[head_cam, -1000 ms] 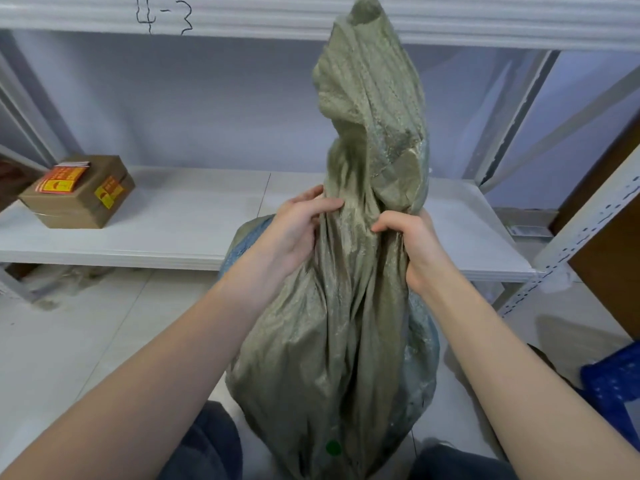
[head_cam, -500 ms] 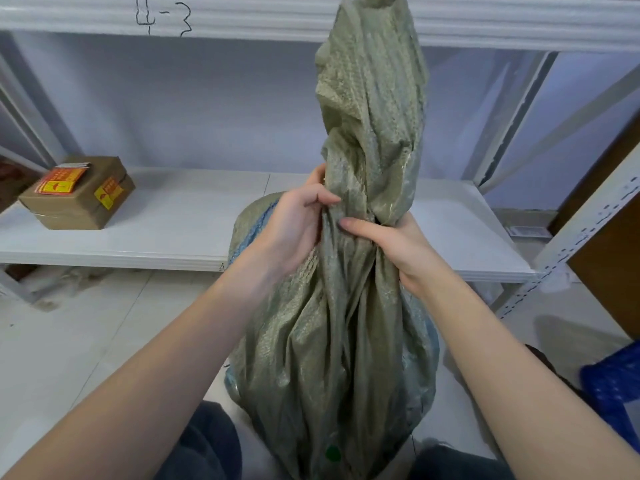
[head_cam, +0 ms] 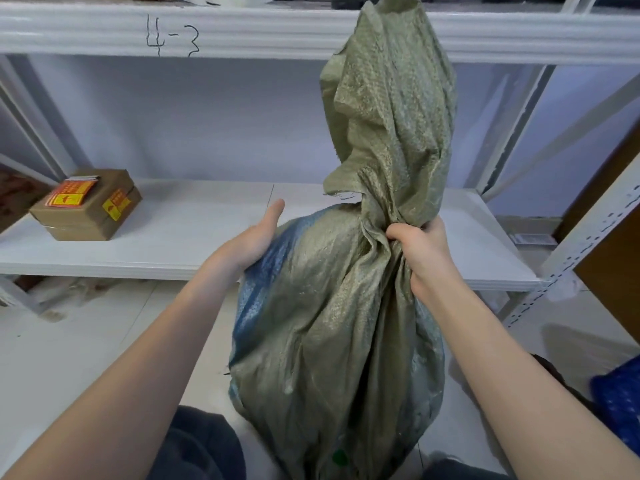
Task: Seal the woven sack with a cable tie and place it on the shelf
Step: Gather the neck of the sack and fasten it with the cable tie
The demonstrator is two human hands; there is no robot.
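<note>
Both forearms are bare to the bottom edge of the view, with no sleeves, watch or rings on show. The left hand [head_cam: 254, 239] and right hand [head_cam: 420, 252] wear no gloves. Below, dark grey-blue trousers [head_cam: 204, 445] cover both knees, the fabric soft and creased.

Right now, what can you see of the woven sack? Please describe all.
The woven sack is olive-green plastic weave, bulging, with blue showing through its left side. It stands upright on the floor before the shelf. The right hand grips its gathered neck; loose fabric rises above. The left hand rests open against its shoulder. No cable tie shows.
</note>
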